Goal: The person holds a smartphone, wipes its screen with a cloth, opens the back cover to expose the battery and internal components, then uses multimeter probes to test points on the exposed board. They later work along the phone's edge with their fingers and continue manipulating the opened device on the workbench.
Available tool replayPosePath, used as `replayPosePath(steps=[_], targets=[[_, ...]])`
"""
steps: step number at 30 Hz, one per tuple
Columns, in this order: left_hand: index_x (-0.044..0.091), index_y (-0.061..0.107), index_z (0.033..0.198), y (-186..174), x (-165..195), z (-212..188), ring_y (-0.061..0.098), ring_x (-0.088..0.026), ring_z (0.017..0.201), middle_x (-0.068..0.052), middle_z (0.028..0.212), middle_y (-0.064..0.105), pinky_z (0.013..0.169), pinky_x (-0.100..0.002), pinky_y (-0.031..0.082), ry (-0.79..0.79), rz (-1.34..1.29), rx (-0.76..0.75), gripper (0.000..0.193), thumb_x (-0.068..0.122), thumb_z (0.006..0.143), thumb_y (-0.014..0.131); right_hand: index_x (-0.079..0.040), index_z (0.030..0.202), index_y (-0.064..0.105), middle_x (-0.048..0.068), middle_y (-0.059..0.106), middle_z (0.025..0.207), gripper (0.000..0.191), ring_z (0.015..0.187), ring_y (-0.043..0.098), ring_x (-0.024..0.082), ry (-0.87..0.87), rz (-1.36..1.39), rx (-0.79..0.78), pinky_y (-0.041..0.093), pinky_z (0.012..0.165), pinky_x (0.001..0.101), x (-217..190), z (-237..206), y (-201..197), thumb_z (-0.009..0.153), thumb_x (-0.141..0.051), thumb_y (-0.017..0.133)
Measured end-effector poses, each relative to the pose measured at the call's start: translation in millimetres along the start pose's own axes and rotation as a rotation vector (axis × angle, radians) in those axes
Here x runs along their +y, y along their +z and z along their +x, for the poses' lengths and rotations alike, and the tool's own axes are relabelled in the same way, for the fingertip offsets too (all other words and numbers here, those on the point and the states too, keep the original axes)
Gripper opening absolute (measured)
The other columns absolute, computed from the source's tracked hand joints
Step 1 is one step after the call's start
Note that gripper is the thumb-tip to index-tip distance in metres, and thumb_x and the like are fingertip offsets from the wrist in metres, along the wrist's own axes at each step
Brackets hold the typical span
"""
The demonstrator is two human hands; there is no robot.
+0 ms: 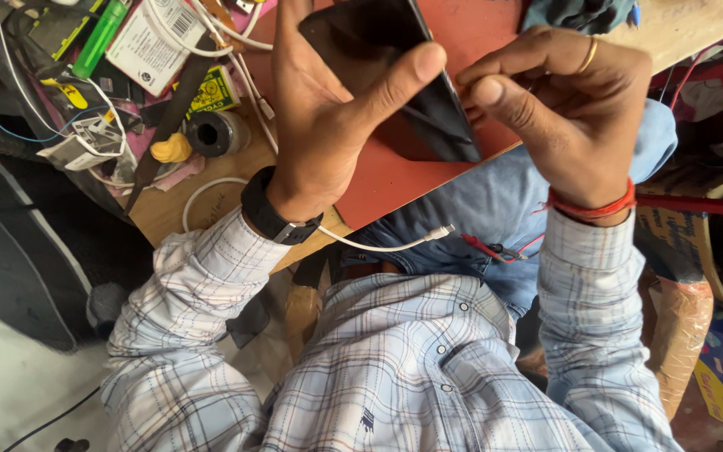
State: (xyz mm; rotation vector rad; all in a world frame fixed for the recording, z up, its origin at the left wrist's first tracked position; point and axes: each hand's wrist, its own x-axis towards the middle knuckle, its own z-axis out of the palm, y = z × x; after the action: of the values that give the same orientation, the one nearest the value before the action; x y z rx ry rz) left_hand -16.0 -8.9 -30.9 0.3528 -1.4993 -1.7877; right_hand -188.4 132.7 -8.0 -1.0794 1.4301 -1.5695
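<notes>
Both hands up close: my left hand (pixel 328 117) grips the dark smartphone (pixel 395 75) by its edges above the tabletop's (pixel 169 213) red mat (pixel 395 180); right hand (pixel 562 109) pinches its rim. Thin, stiff, slippery, probably fragile glass.

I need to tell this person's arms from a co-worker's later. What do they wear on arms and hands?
Both arms have pale blue-and-white plaid sleeves. The left hand has a black watch at its wrist. The right hand has a gold ring and a red thread band.

black phone (pixel 395 75); red mat (pixel 403 180); plaid shirt (pixel 395 368)
</notes>
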Motion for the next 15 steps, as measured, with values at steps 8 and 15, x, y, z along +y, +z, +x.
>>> replayPosePath(steps=[8, 15], targets=[[0.003, 0.049, 0.136, 0, 4, -6, 0.06, -0.013, 0.113, -0.005, 0.122, 0.06, 0.106, -0.026, 0.047, -0.088, -0.166, 0.037, 0.036, 0.007, 0.115, 0.077, 0.009, 0.114, 0.071, 0.006, 0.069, 0.1, 0.011, 0.081, 0.062, 0.007, -0.018, -0.029, 0.039, 0.049, 0.073, 0.0187, 26, -8, 4, 0.112, -0.001, 0.071], [0.005, 0.042, 0.138, -3, 7, -3, 0.061, -0.012, 0.108, -0.004, 0.124, 0.058, 0.099, -0.025, 0.053, -0.037, -0.066, -0.032, 0.053, -0.003, 0.106, 0.083, 0.007, 0.11, 0.071, 0.008, 0.07, 0.099, 0.009, 0.085, 0.065, 0.009, -0.01, 0.015, -0.019, 0.051, 0.077, 0.0199, 10, 2, 4, 0.105, 0.0, 0.073]])
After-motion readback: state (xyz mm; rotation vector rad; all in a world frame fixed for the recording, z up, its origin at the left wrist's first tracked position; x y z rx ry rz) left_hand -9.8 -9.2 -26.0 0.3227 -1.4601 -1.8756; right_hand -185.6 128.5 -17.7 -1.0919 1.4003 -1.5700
